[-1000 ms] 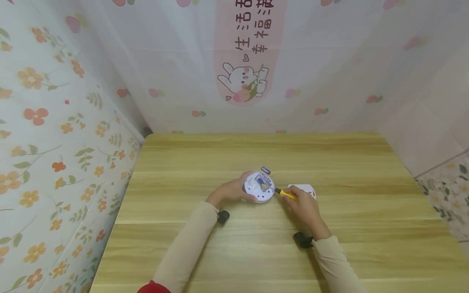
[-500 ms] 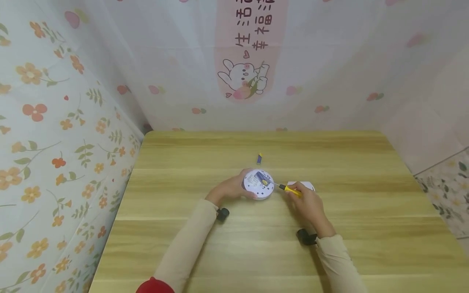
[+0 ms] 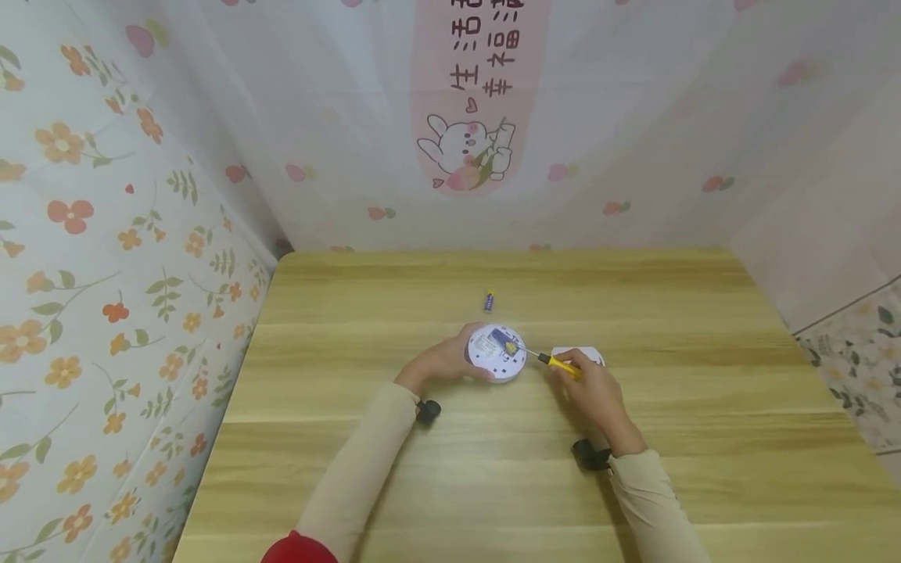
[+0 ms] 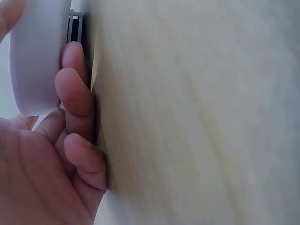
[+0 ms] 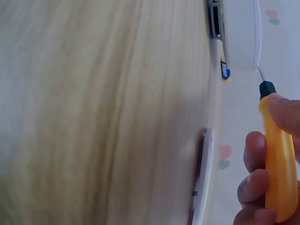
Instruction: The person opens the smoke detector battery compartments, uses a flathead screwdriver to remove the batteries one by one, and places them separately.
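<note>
Left hand (image 3: 446,360): fingers clamped on a disc (image 3: 495,360), some beneath it. Right hand (image 3: 593,392): fingers clamped on a screwdriver (image 3: 563,367) pointed at the disc. On the counter (image 3: 493,453), a battery (image 3: 489,302) lies beyond the left fingers, a plate (image 3: 579,353) just beyond the right.

Just right of centre in the head view, the white disc (image 3: 498,361) is held with its slotted, labelled face upward, and a recess in the upper part of that face bears the inner battery (image 3: 500,337), purple-blue with a yellow end, aslant toward the lower right. The screwdriver (image 3: 554,362), with a yellow handle, black collar and thin metal shaft, slants up and left from the disc's right, its tip at the recess, contact too small to tell. The loose battery (image 3: 489,302), also purple and yellow, lies above the disc, yellow end toward the frame's top.
</note>
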`<state>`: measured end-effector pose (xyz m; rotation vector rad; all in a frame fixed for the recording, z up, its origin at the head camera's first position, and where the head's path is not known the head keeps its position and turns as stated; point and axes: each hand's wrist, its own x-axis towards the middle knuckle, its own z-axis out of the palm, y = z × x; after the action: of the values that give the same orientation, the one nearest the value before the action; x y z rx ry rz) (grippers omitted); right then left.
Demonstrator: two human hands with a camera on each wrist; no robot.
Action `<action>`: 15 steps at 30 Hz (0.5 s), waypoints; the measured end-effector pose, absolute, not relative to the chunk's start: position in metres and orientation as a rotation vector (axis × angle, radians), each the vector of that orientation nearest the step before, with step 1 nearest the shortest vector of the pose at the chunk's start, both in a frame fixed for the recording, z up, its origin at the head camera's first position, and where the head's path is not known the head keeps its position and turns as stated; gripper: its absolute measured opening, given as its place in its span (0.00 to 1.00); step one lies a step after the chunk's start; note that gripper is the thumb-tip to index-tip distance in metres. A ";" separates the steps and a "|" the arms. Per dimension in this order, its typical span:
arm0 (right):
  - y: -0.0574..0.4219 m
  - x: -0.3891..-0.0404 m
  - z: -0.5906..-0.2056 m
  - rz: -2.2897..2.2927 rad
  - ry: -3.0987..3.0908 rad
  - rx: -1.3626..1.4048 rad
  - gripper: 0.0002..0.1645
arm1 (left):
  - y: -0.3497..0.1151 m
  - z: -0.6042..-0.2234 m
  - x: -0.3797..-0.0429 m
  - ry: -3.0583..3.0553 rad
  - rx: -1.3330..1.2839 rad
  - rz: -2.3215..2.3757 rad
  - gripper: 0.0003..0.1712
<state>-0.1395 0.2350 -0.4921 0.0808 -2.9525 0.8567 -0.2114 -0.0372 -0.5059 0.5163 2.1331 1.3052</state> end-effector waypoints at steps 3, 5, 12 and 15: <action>0.236 -0.140 -0.494 0.853 -2.969 0.071 0.14 | -0.037 -0.508 -0.211 2.140 0.515 1.308 0.61; 0.237 -0.140 -0.495 0.861 -2.983 0.068 0.15 | -0.037 -0.509 -0.210 2.138 0.512 1.311 0.60; 0.240 -0.142 -0.495 0.903 -2.994 0.102 0.16 | -0.036 -0.511 -0.209 2.152 0.546 1.323 0.60; 0.242 -0.147 -0.492 0.952 -2.976 0.141 0.15 | -0.036 -0.509 -0.209 2.163 0.547 1.326 0.60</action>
<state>-0.1468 0.2420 -0.4918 0.1409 -2.9759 0.9522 -0.2094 -0.0362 -0.5094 0.5468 2.1629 1.3264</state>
